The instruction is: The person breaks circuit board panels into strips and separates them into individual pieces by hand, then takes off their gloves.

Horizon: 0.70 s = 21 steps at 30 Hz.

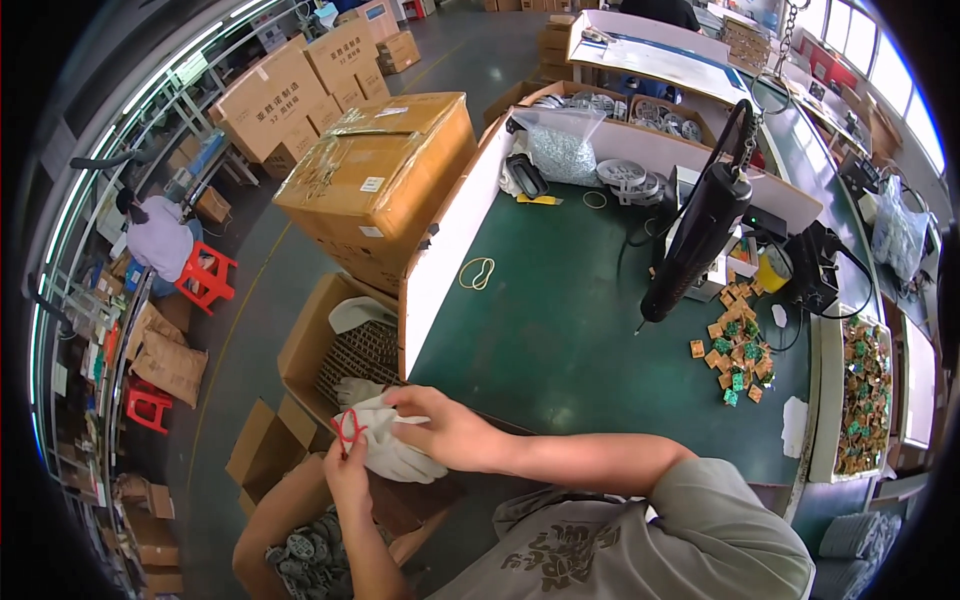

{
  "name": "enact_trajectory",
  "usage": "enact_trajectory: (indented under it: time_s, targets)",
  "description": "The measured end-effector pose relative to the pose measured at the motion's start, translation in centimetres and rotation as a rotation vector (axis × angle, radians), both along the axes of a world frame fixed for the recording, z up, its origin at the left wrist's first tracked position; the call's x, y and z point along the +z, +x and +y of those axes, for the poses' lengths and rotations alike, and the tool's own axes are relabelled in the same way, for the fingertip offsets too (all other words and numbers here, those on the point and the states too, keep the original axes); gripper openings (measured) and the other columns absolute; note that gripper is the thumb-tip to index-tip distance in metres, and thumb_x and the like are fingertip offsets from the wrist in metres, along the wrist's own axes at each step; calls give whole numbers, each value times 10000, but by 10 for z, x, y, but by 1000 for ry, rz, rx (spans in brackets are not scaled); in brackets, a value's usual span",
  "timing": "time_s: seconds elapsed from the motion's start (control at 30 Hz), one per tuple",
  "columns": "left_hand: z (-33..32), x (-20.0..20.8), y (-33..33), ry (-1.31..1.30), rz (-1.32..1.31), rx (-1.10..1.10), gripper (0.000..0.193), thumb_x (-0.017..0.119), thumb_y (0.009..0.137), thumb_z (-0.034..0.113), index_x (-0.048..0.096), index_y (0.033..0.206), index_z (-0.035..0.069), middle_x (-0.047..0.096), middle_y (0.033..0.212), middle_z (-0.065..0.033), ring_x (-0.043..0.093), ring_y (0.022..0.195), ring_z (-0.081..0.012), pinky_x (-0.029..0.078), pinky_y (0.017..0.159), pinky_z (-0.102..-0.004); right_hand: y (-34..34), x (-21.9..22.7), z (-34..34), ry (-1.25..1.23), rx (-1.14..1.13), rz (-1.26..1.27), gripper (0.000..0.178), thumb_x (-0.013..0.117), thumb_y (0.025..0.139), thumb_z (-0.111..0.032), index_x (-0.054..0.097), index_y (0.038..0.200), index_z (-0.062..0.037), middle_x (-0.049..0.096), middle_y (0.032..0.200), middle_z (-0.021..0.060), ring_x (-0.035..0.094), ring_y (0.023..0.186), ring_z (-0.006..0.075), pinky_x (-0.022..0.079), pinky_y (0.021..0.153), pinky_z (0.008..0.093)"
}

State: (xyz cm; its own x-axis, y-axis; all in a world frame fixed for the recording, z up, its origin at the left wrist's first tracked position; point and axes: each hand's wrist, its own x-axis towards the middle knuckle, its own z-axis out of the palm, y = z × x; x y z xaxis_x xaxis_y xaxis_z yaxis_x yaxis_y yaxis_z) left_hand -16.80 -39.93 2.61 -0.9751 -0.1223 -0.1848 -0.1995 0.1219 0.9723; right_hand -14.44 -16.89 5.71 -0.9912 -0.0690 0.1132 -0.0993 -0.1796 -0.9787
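Observation:
At the near left corner of the bench, a white cloth work glove (395,455) is bunched up between both hands. My left hand (350,475) is closed, pinching the glove's edge beside a thin red loop (349,426); I cannot tell whether the loop is a cord or the glove's cuff trim. From the right, my right hand (455,432) curls its fingers over the top of the glove. Another pale glove (357,391) lies just behind, on the contents of an open carton (303,345).
The green bench (540,330) carries a rubber band (477,273) and several small circuit boards (735,350). Above it hangs a black electric screwdriver (700,235). A large taped carton (385,180) stands beyond the left edge. Grey parts (310,555) fill a box below. A person (160,240) sits far left.

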Motion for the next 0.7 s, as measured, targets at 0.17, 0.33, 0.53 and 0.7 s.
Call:
enact_trajectory:
  time_s: [0.17,0.33,0.53,0.7]
  targets:
    - [2,74,-27,-616,480,31,313,646,970,89,683,1264,-13,746,996,-88,645,885,-184,489,798,-271,65,55,82,241,377,-219,221,611,1050,-176,670,1234,-70,691,998,6,569,813,93,478,756,251]
    - [87,179,-70,-756,1122,-246,290,555,896,-89,671,1153,-21,681,1062,-169,623,855,-318,503,781,-369,109,32,111,127,301,-362,195,627,1037,-146,677,1204,-58,680,974,4,546,777,84,465,717,247]
    - [204,151,-101,-938,1127,-983,392,611,808,-65,682,1182,27,698,1260,-120,678,1071,-333,537,883,-385,155,17,137,30,247,-312,186,635,1016,-96,669,1185,-29,682,1045,33,586,840,111,481,761,254]
    - [170,106,-75,-831,871,-837,454,578,836,-82,683,1260,42,710,1276,-109,680,1104,-296,531,934,-349,200,-8,184,17,156,-205,197,659,990,-56,665,1182,-10,683,1080,59,615,894,137,495,801,264]
